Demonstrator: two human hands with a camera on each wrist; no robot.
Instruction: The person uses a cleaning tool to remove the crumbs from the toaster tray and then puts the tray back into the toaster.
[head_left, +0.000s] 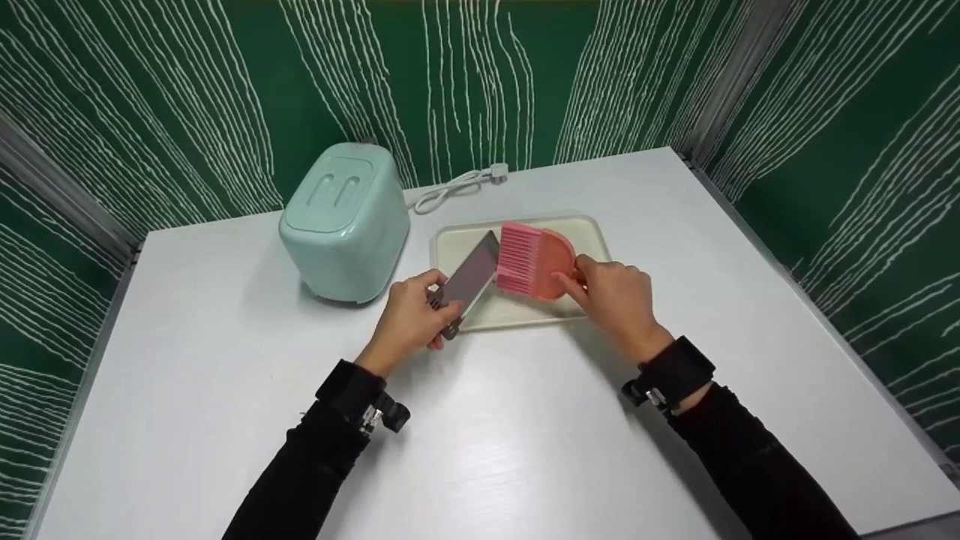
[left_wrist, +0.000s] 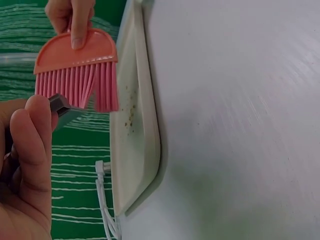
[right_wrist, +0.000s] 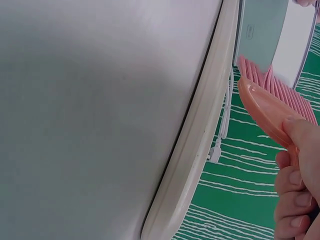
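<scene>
My left hand grips the dark end of a flat grey crumb tray, tilted above the beige serving tray. In my right hand is a small brush with an orange head and pink bristles, the thumb lying on its head. The bristles meet the crumb tray's far part, and in the left wrist view a few of them are parted at its edge. Small brown crumbs lie in the serving tray below. Most of the crumb tray is hidden by the fingers in that view.
A pale mint toaster stands at the left, behind my left hand. Its white cord and plug lie along the back of the white table. Green walls with white streaks rise behind and at both sides.
</scene>
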